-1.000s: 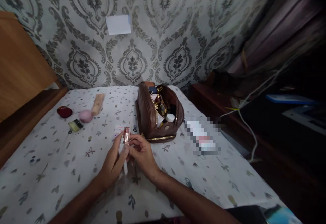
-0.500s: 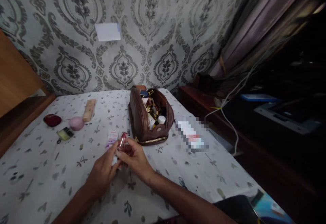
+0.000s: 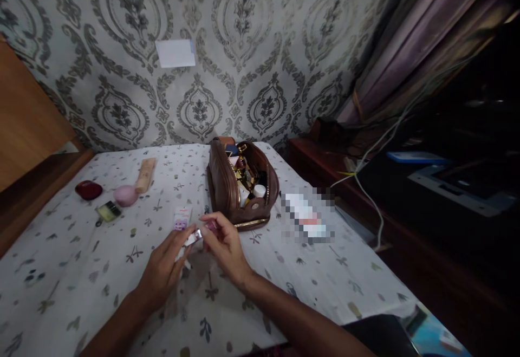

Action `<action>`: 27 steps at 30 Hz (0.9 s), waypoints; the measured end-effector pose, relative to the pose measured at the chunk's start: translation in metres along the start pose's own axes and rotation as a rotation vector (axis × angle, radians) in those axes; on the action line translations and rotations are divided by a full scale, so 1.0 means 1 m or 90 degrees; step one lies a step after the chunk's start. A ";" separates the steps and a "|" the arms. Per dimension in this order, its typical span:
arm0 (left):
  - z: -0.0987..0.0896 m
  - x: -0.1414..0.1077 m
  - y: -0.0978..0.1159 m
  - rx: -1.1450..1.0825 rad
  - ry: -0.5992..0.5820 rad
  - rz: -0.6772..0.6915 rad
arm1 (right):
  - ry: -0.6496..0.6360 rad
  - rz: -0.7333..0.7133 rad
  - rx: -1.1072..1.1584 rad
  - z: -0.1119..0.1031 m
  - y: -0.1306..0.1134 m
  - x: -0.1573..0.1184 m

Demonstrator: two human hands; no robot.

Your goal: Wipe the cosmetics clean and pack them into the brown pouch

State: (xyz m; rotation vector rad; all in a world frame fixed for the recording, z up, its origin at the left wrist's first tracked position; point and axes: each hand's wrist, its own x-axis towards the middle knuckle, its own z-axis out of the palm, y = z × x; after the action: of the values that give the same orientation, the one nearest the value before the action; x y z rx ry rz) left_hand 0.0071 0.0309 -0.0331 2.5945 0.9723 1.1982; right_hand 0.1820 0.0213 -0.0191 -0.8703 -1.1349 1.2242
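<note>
In front of the bag, both my hands are together on a small lipstick tube [image 3: 195, 237] with a shiny silver part and a dark pink end. My left hand [image 3: 164, 262] pinches the silver part. The fingers of my right hand [image 3: 225, 248] are closed round the pink end; whether the two parts are separated, I cannot tell. Something small and white shows below my left fingers, too hidden to name. Just behind my hands lies a white and purple squeeze tube [image 3: 182, 217]. The brown makeup bag [image 3: 223, 183] stands unzipped, packed with several cosmetics.
On the left of the patterned sheet [image 3: 101, 270] lie a dark red compact [image 3: 88, 189], a pink round case [image 3: 125, 195], a yellow-green bottle [image 3: 108, 212] and a beige tube [image 3: 145, 175]. A blurred-out phone-like object [image 3: 306, 216] lies right of the bag. Cables [image 3: 368, 194] hang further right.
The lipstick tube has tipped from nearly upright to lying sideways between my hands. My right hand has risen slightly to the right. The whole view has shifted a little.
</note>
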 end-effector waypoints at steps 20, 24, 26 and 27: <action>0.012 -0.013 0.004 -0.099 0.004 -0.209 | -0.124 0.121 0.071 0.007 0.018 -0.002; 0.017 -0.021 0.003 -0.016 -0.025 -0.154 | -0.067 0.053 -0.022 0.006 0.005 -0.004; 0.019 -0.023 0.003 0.023 -0.022 -0.120 | -0.038 0.023 -0.078 0.004 -0.003 -0.006; 0.020 -0.024 0.004 0.042 -0.019 -0.112 | -0.030 0.010 -0.108 0.003 -0.008 -0.008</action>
State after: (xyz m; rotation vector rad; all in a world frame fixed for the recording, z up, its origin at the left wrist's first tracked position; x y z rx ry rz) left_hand 0.0119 0.0164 -0.0611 2.5054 1.2245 1.0976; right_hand 0.1812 0.0123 -0.0125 -0.9836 -1.2854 1.1795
